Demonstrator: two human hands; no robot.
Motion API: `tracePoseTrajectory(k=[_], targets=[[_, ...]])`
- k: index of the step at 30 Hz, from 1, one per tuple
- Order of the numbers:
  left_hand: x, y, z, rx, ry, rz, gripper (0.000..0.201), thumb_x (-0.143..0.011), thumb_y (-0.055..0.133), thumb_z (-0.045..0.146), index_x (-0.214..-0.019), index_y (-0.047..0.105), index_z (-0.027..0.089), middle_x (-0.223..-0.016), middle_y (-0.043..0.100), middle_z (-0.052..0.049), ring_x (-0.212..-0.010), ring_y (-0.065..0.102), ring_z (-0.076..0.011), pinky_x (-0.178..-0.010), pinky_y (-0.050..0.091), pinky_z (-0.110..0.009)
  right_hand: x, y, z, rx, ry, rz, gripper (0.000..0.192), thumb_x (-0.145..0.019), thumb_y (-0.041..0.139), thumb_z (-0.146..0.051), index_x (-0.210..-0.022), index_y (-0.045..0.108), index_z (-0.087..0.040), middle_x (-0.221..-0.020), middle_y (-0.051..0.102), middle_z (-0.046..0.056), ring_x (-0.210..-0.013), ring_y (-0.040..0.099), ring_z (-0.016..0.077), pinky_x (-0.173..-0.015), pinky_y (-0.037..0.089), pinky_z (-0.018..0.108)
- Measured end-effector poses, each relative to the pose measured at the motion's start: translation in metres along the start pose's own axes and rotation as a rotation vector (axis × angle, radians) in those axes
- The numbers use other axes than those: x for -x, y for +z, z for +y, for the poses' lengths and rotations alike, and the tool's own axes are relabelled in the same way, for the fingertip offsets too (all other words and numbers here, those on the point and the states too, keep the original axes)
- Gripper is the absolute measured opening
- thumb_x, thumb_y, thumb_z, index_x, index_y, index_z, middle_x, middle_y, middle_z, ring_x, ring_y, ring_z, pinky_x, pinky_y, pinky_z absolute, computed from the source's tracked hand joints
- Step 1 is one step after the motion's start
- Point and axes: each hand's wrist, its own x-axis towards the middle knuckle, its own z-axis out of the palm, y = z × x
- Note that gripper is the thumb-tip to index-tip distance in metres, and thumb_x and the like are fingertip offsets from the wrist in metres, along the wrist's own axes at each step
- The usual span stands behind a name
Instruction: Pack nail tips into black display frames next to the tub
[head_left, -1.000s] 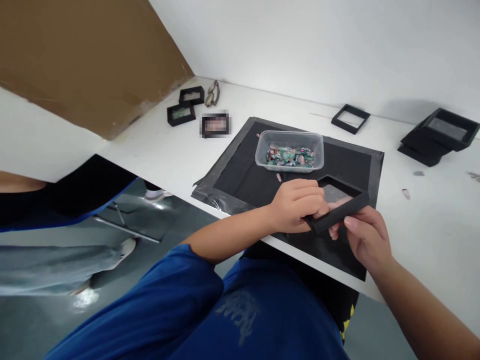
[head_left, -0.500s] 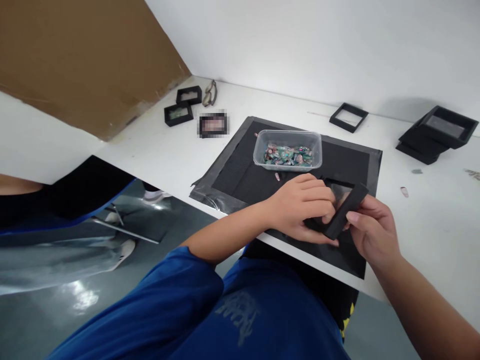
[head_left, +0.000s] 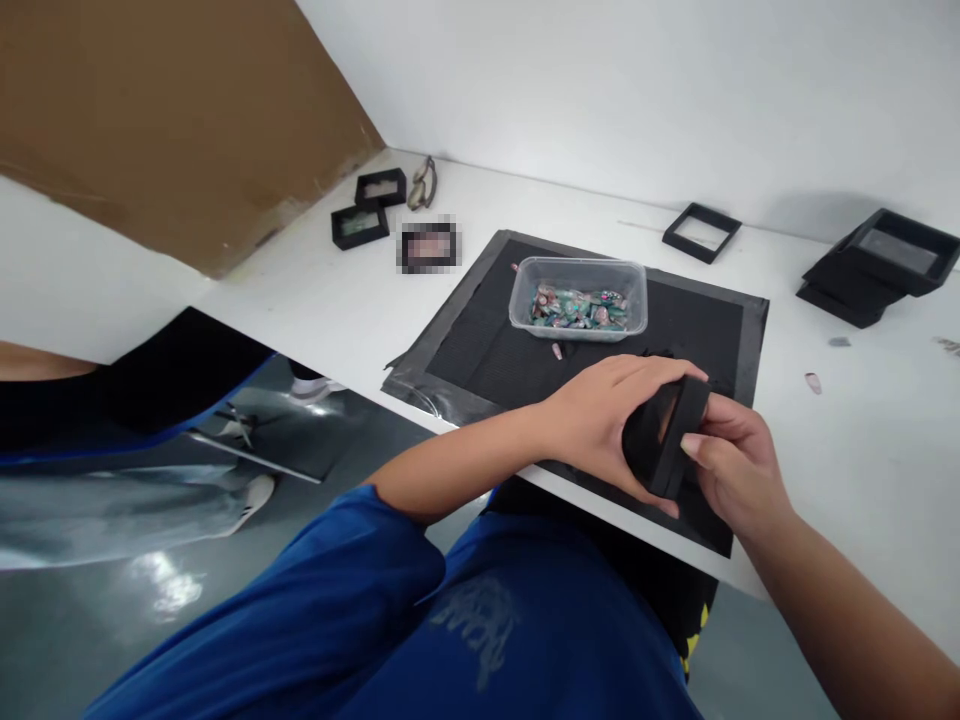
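Grip: my left hand (head_left: pixel 600 420) and right hand (head_left: pixel 731 465) both clasp black display frame (head_left: pixel 667 435), tilted on edge above black mat (head_left: pixel 480 350), likely for inspection.

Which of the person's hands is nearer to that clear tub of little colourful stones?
Left. The left hand sits just in front of the clear tub, gripping the black frame. The right hand holds the frame's other side, further away.
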Motion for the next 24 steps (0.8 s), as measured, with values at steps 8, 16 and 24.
tracePoseTrajectory(k=[8,16,24], targets=[[0.001,0.000,-0.004,0.014,0.031,0.014,0.105,-0.065,0.086,0.073,-0.147,0.046,0.021,-0.137,0.068,-0.014,-0.123,0.070,-0.0267,-0.111,0.056,-0.039,0.001,0.005,0.000,0.117,-0.050,0.047,0.017,-0.084,0.060,-0.017,-0.068,0.054,-0.020,-0.063,0.049,-0.003,-0.057,0.043,0.0123,-0.054,0.038,0.025],[-0.001,-0.005,-0.005,0.044,0.057,0.045,0.112,-0.063,0.088,0.074,-0.152,0.042,0.024,-0.143,0.065,-0.014,-0.131,0.066,-0.0288,-0.119,0.053,-0.042,0.000,-0.004,-0.007,0.111,-0.081,0.009,0.017,-0.089,0.064,-0.020,-0.072,0.060,-0.020,-0.067,0.054,-0.002,-0.060,0.048,0.0134,-0.057,0.039,0.027],[-0.001,-0.016,-0.013,0.145,0.041,0.197,0.121,-0.065,0.072,0.091,-0.157,0.027,0.026,-0.138,0.059,-0.014,-0.127,0.064,-0.0315,-0.111,0.056,-0.048,-0.018,-0.027,-0.020,-0.350,-0.075,-0.274,0.018,-0.093,0.073,-0.036,-0.082,0.071,-0.022,-0.066,0.054,-0.001,-0.055,0.046,0.0140,-0.055,0.039,0.030]])
